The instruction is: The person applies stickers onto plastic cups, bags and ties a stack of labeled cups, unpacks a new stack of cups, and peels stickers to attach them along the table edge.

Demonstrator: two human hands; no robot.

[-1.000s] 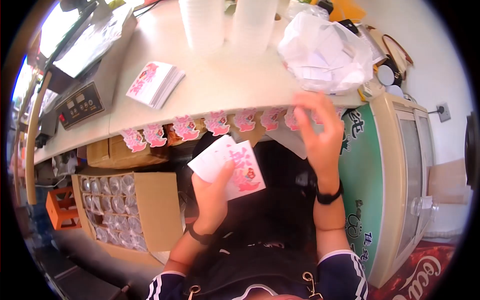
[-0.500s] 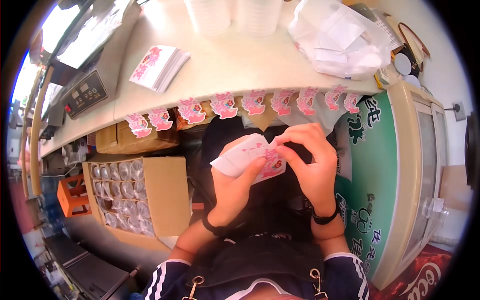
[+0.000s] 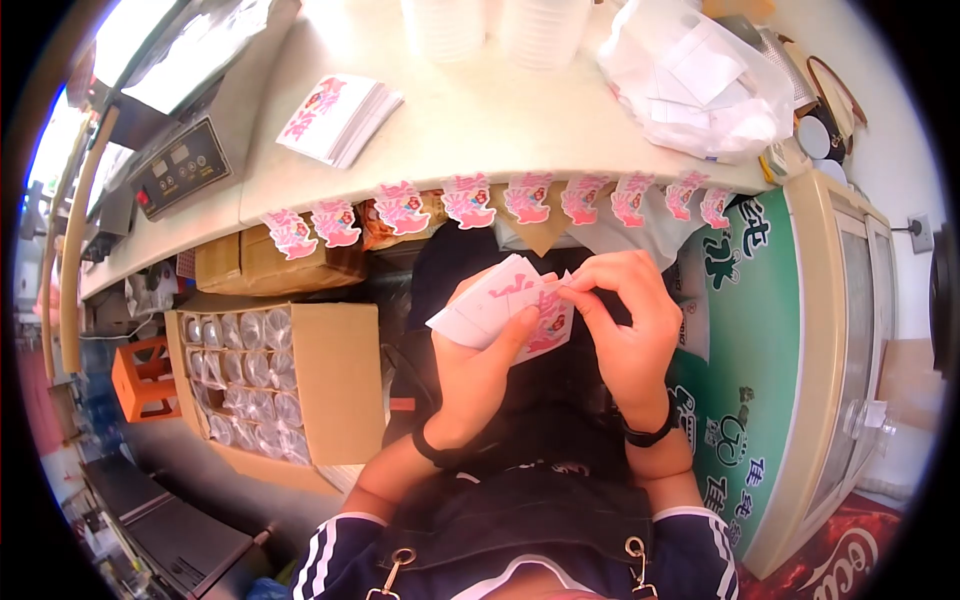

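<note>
My left hand (image 3: 472, 378) is closed around a white sticker sheet (image 3: 478, 312) with pink printed lettering, its thumb pressed on the front. The sheet's upper left part is bent back and shows a white face with thin cut lines. At the sheet's upper right edge, my right hand (image 3: 632, 325) pinches the pink sticker (image 3: 552, 325) between thumb and forefinger. How much of the sticker has come off its backing is hard to see. Just beyond the hands, several pink cut-out stickers (image 3: 468, 203) hang in a row along the counter's front edge.
On the counter (image 3: 480, 115) lies a stack of printed sheets (image 3: 335, 118). A plastic bag of white paper scraps (image 3: 700, 95) and stacked clear cups (image 3: 540, 30) stand farther back. A carton of wrapped cups (image 3: 340, 380) is at left; a green-sided cabinet (image 3: 745, 380) is at right.
The view has shifted slightly, so the counter things appear a little higher and to the right. Both hands keep nearly the same hold; the sheet's bent part stands slightly more upright.
</note>
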